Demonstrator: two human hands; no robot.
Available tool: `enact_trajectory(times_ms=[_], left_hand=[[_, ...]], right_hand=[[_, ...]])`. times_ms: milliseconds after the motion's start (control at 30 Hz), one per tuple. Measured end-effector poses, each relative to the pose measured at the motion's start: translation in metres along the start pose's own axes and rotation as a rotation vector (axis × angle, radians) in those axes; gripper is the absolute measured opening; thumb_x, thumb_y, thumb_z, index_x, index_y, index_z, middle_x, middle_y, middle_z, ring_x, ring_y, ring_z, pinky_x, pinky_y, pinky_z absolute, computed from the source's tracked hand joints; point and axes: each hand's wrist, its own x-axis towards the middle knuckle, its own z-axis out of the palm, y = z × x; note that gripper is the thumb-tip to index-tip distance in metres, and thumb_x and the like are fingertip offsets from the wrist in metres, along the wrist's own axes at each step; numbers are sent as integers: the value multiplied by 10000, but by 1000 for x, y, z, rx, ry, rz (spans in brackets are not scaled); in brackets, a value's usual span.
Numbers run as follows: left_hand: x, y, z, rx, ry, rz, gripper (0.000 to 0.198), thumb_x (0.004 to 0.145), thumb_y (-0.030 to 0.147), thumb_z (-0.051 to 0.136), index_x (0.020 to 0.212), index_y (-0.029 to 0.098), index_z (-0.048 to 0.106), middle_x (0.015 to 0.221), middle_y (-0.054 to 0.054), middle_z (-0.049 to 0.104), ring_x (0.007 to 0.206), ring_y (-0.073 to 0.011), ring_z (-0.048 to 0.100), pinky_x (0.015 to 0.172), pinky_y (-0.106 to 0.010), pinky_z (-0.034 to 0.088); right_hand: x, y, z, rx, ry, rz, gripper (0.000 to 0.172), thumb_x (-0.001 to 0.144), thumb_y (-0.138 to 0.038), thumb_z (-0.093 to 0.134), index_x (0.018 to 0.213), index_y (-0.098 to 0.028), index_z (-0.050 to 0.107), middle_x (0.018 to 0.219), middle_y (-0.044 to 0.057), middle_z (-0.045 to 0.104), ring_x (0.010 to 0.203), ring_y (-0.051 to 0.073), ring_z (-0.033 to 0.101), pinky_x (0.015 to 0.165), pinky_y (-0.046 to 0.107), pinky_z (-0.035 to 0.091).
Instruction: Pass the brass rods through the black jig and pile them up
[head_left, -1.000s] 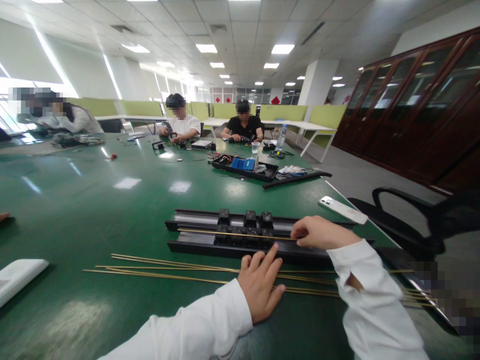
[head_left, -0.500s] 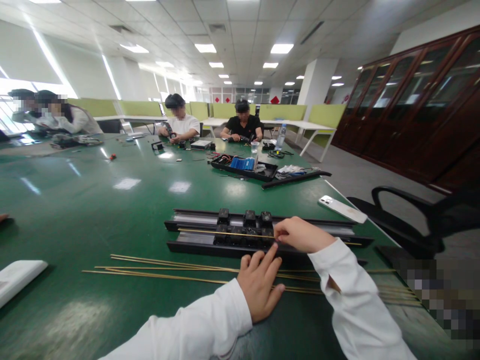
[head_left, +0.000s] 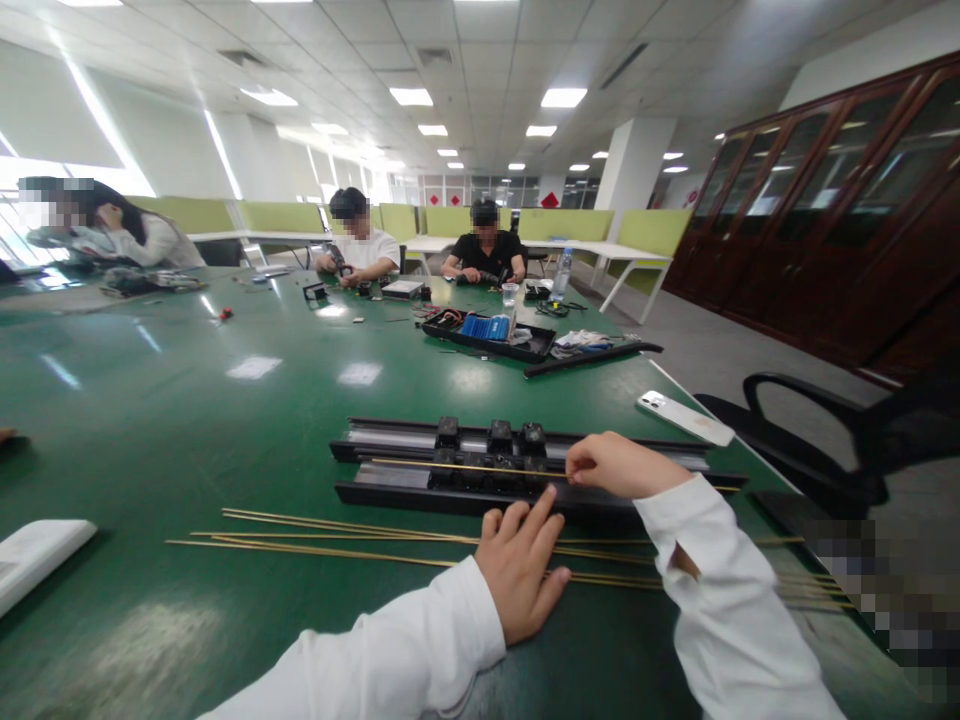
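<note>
Two long black rails lie side by side on the green table, the front rail point(head_left: 420, 495) and the back rail point(head_left: 382, 430). Small black blocks point(head_left: 472, 468) sit in and on them. My right hand point(head_left: 611, 465) pinches a thin brass rod point(head_left: 480, 467), which lies lengthwise above the front rail's blocks. My left hand point(head_left: 520, 570) rests with fingers spread, its index fingertip at the front rail's near edge. Several loose brass rods point(head_left: 330, 527) lie in front of the rails and pass beneath my left hand.
Beyond the rails are a black tray point(head_left: 536, 345) with a blue part, a black strip point(head_left: 592, 360) and a bottle point(head_left: 561, 275). A white phone point(head_left: 684, 418) lies right, a white object point(head_left: 41, 560) left. Other people sit across the table.
My right hand has moved a little to the right, and the rod in its fingers has slid right with it. My left hand stays in place.
</note>
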Motion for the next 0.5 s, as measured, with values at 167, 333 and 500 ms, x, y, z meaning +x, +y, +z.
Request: enact_trajectory(times_ms=[167, 333, 500], left_hand=[[0, 0, -2, 1, -9, -6, 476, 850, 407, 344, 1270, 184, 342, 1445, -30, 158, 1116, -258, 356, 853, -406, 304], [0, 1, -2, -11, -26, -8, 476, 851, 405, 342, 1272, 185, 333, 1446, -26, 152, 1122, -261, 348, 856, -411, 301], [0, 0, -2, -16, -28, -7, 481, 850, 404, 342, 1275, 180, 328, 1447, -23, 148, 1130, -265, 337, 860, -415, 298]], right_hand=[[-1, 2, -1, 41, -6, -1, 196, 674, -168, 503, 728, -170, 691, 745, 42, 690, 713, 156, 604, 640, 216, 402], [0, 5, -1, 59, -4, 15, 178, 668, -186, 521, 717, -177, 692, 731, 36, 691, 705, 159, 605, 631, 215, 405], [-1, 8, -1, 70, -14, 33, 178, 663, -184, 527, 720, -178, 696, 724, 33, 692, 695, 157, 606, 626, 210, 410]])
